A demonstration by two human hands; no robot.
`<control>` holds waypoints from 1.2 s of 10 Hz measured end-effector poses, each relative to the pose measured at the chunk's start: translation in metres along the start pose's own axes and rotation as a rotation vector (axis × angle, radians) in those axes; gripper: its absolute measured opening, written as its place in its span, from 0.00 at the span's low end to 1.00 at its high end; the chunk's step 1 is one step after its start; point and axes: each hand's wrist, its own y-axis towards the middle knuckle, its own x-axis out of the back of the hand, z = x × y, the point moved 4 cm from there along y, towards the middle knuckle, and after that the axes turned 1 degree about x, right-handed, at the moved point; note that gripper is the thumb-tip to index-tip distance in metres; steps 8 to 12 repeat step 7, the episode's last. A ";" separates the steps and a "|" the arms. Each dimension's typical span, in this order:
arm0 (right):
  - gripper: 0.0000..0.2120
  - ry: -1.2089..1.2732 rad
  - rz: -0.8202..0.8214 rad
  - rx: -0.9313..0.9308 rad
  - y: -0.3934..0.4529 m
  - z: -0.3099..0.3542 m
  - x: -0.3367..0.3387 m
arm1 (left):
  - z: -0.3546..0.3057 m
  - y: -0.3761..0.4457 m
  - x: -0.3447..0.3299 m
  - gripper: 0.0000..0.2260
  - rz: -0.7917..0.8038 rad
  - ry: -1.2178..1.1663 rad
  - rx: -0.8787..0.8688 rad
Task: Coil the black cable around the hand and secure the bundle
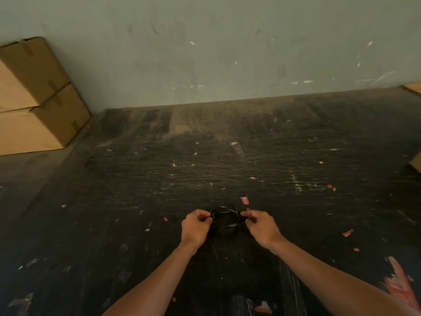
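Note:
The black cable (224,212) is wound into a small round coil, held between both hands just above the dark, scratched table top (227,156). My left hand (196,226) pinches the coil's left side with fingers closed on it. My right hand (262,226) pinches the right side the same way. The coil's lower part blends into the dark surface and is hard to make out.
Two stacked cardboard boxes (34,99) stand at the far left against the grey wall (227,46). Cardboard corners (415,164) poke in at the right edge. Red and white paper scraps (245,200) lie scattered on the table.

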 end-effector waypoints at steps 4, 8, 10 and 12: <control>0.27 -0.294 0.143 0.014 0.001 -0.004 -0.010 | -0.004 0.007 -0.010 0.19 0.178 0.363 -0.110; 0.28 -0.277 0.034 0.061 -0.035 0.005 -0.007 | 0.000 -0.025 0.004 0.17 0.088 0.236 -0.140; 0.28 -0.277 0.034 0.061 -0.035 0.005 -0.007 | 0.000 -0.025 0.004 0.17 0.088 0.236 -0.140; 0.28 -0.277 0.034 0.061 -0.035 0.005 -0.007 | 0.000 -0.025 0.004 0.17 0.088 0.236 -0.140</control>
